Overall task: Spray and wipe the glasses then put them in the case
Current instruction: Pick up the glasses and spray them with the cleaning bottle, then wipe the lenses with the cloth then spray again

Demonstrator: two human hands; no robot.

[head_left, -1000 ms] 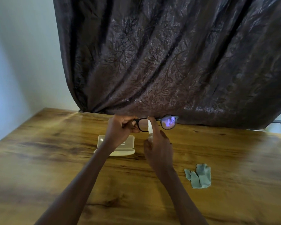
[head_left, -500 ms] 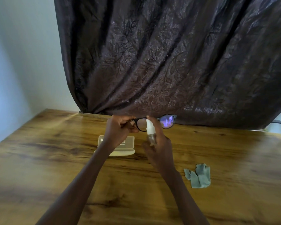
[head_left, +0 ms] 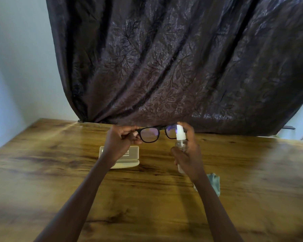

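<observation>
Head view, looking down over a wooden tabletop (head_left: 59, 180). Grips black-framed glasses (head_left: 150, 136) with the left hand (head_left: 120, 141), fingers curled round the frame's left end near the hinge, lenses facing the camera and held level in the air over the tabletop's far edge, toward 12 o'clock. Holds a small clear spray bottle (head_left: 180, 137) in the right hand (head_left: 188, 156), fingers wrapped round its body, white nozzle upright and overlapping the right lens at 3 o'clock of the frame; cannot tell whether nozzle and lens touch. Reaches one finger up to the nozzle's top. Catches a purple glint in the right lens. Shows a pale case (head_left: 132, 155) lying on the tabletop at 6 o'clock of the glasses, apparently open with its lid raised, small print on the lid, partly hidden behind the left wrist. Shows a grey-green cloth (head_left: 215, 184) crumpled on the tabletop at 5 o'clock of the right hand, half covered by the right forearm and well apart from the case. Backs onto a dark leaf-patterned curtain (head_left: 182, 67) hanging down to the tabletop's far edge at 12 o'clock, with a pale wall (head_left: 16, 67) at 9 o'clock.
</observation>
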